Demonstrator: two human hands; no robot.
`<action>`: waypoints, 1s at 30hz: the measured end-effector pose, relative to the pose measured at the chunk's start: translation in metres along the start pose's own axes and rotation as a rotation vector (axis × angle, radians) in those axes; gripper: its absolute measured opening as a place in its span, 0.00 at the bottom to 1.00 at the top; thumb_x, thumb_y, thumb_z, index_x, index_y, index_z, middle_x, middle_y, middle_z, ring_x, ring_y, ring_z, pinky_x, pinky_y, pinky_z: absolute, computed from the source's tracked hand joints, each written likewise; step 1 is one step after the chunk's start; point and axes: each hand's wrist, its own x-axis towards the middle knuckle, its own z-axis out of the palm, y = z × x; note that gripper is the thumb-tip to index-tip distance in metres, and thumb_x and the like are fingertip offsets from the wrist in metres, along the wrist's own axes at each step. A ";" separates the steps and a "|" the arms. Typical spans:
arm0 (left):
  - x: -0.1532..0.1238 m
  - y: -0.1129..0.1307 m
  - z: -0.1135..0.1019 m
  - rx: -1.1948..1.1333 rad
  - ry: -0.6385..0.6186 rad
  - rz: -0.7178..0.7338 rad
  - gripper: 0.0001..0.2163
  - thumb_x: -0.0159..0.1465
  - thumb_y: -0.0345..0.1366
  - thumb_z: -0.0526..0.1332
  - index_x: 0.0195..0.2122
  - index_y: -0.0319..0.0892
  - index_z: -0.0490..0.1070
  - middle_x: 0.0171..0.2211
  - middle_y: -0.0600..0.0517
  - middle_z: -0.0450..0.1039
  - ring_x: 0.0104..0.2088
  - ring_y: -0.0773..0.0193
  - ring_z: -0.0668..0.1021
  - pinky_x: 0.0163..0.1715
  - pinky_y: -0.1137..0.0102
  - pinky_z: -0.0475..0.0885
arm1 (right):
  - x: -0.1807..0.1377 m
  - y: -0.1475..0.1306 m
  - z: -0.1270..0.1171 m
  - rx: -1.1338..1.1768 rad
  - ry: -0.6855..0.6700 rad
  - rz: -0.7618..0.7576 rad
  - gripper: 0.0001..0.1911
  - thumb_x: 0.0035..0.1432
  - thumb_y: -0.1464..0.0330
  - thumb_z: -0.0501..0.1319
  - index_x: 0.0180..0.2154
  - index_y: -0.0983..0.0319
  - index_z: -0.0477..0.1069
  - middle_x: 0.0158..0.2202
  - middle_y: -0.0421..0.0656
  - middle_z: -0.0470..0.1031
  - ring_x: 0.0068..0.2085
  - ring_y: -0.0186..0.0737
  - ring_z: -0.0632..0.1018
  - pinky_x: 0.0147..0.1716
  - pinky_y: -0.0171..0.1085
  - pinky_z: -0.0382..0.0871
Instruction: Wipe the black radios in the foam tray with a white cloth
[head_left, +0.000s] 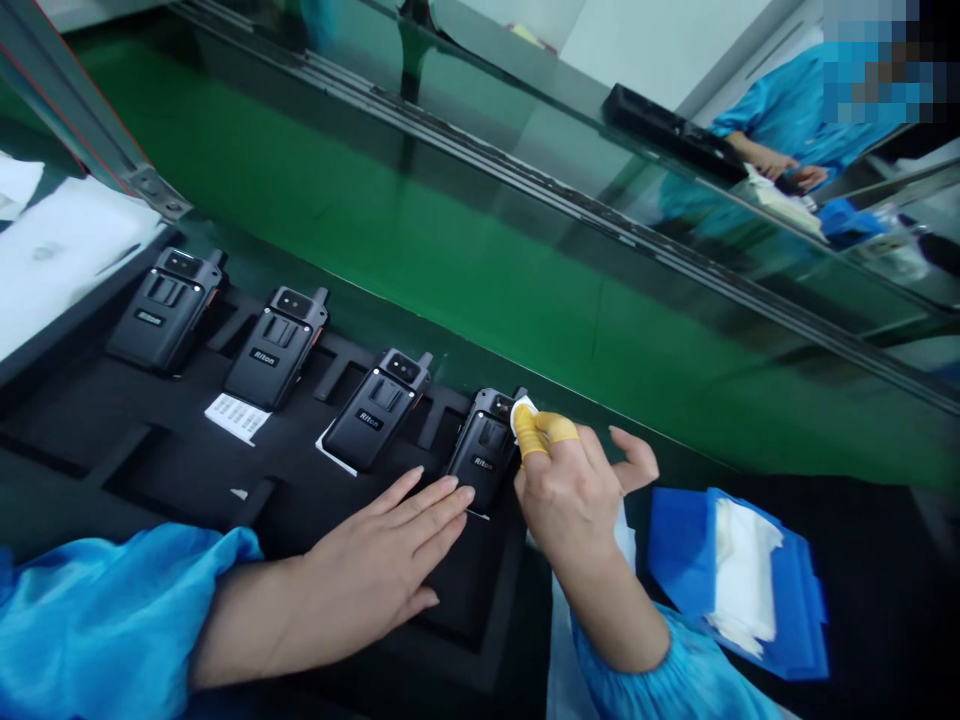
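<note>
Several black handheld radios marked "Riton" lie back up in a row in a dark foam tray, each with a stubby antenna and a camera window. My left hand (390, 545) lies flat with fingers stretched out, its fingertips touching the lower end of the rightmost radio (480, 455). My right hand (566, 480) wears yellow finger cots and pinches a small white wipe (523, 408) against that radio's top corner, by the antenna. The wipe is mostly hidden under the fingers. Farther left are another radio (379, 410), one above a printed label (236, 417), and the leftmost radio (165, 310).
The foam tray (150, 455) has cut-out slots. To the right lies a blue holder (682, 545) with folded white cloths (746, 570). White sheets (67, 250) are at the left. Behind a metal rail (480, 155), a person in blue (787, 110) works at another bench.
</note>
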 end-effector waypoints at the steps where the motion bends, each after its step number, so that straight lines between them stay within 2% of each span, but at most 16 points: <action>1: 0.000 0.000 0.000 -0.003 0.001 -0.002 0.22 0.68 0.41 0.52 0.59 0.34 0.60 0.62 0.44 0.58 0.63 0.55 0.59 0.63 0.58 0.45 | 0.000 -0.001 0.000 0.001 0.006 0.007 0.15 0.49 0.81 0.52 0.17 0.61 0.64 0.25 0.39 0.67 0.30 0.34 0.65 0.49 0.46 0.50; 8: 0.001 0.000 -0.001 0.036 0.001 0.014 0.22 0.68 0.42 0.51 0.58 0.33 0.61 0.62 0.43 0.58 0.63 0.54 0.58 0.62 0.58 0.46 | -0.003 -0.014 -0.003 0.002 0.021 0.112 0.13 0.48 0.80 0.53 0.18 0.61 0.65 0.28 0.41 0.70 0.31 0.36 0.66 0.49 0.48 0.50; 14: -0.001 -0.001 0.000 0.003 0.011 -0.002 0.22 0.67 0.42 0.52 0.59 0.34 0.59 0.62 0.44 0.57 0.63 0.54 0.59 0.62 0.58 0.48 | -0.015 0.000 -0.003 -0.023 -0.038 0.192 0.12 0.47 0.80 0.52 0.18 0.61 0.64 0.24 0.40 0.67 0.30 0.37 0.66 0.47 0.48 0.51; 19: 0.000 0.000 -0.002 -0.024 0.020 0.005 0.23 0.67 0.41 0.54 0.59 0.33 0.59 0.62 0.43 0.57 0.63 0.53 0.59 0.62 0.58 0.48 | -0.001 0.000 -0.006 -0.004 0.056 0.073 0.11 0.48 0.80 0.53 0.20 0.61 0.66 0.30 0.42 0.72 0.32 0.36 0.67 0.47 0.47 0.52; 24: 0.000 -0.001 -0.003 -0.015 0.019 0.012 0.23 0.67 0.41 0.53 0.59 0.33 0.59 0.61 0.42 0.59 0.62 0.54 0.60 0.63 0.58 0.46 | 0.014 -0.011 -0.004 0.045 0.046 -0.062 0.14 0.54 0.81 0.51 0.28 0.61 0.71 0.33 0.40 0.74 0.33 0.33 0.68 0.50 0.46 0.47; 27: -0.002 -0.001 -0.002 -0.007 0.005 0.009 0.23 0.68 0.41 0.51 0.60 0.33 0.58 0.62 0.44 0.57 0.63 0.55 0.59 0.64 0.58 0.42 | 0.010 -0.009 0.000 0.059 0.033 -0.052 0.14 0.55 0.80 0.51 0.29 0.60 0.70 0.32 0.38 0.72 0.34 0.33 0.68 0.51 0.46 0.47; 30: -0.003 0.000 -0.001 0.015 -0.003 0.002 0.23 0.68 0.41 0.51 0.60 0.33 0.57 0.63 0.44 0.56 0.63 0.55 0.58 0.64 0.58 0.37 | 0.001 -0.005 0.003 0.092 0.041 -0.044 0.15 0.56 0.80 0.50 0.23 0.60 0.67 0.26 0.36 0.67 0.36 0.33 0.68 0.52 0.46 0.46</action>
